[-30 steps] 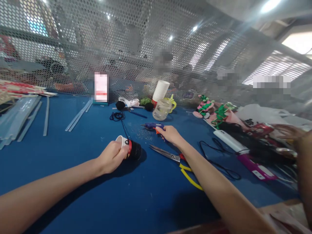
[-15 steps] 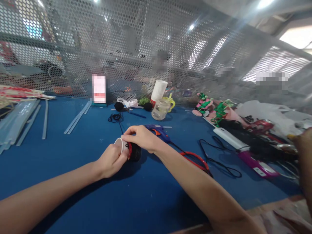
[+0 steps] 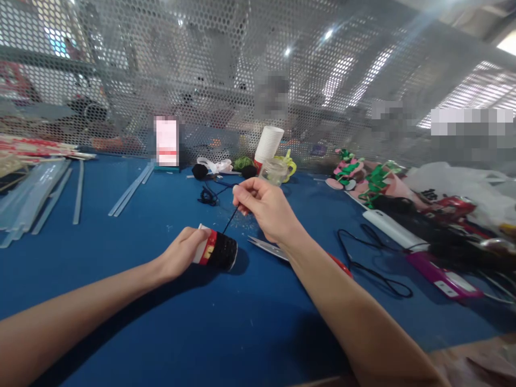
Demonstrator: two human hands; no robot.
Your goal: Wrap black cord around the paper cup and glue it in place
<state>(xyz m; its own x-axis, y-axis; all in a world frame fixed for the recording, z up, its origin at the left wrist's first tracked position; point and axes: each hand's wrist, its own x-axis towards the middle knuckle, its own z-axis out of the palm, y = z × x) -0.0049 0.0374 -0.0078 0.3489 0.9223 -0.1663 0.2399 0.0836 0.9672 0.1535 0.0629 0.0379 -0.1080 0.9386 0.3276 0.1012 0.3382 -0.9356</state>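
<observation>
My left hand (image 3: pixel 184 252) is closed around the white end of a paper cup (image 3: pixel 208 248), which lies tilted on its side above the blue table. Black yarn wraps the cup's right part, beside a red and gold band. From the wrapped part a black strand (image 3: pixel 230 219) runs up to my right hand (image 3: pixel 264 207), where thumb and fingers pinch it. A loose tangle of black yarn (image 3: pixel 208 194) lies behind the cup. Scissors (image 3: pixel 268 247) with silver blades rest partly under my right wrist.
Blue table (image 3: pixel 193 333); glue sticks (image 3: pixel 36 196) at left. Behind stand a phone (image 3: pixel 167 141), stacked white cups (image 3: pixel 269 142) and a clear jar (image 3: pixel 274 171). At right are artificial flowers (image 3: pixel 349 169), a power strip (image 3: pixel 443 277) and a black cord (image 3: pixel 379 277).
My right hand has moved from the cup up and right, with the strand now taut. The cup has turned so its wrapped side shows. The scissor blades are now visible; the blue glue gun is hidden.
</observation>
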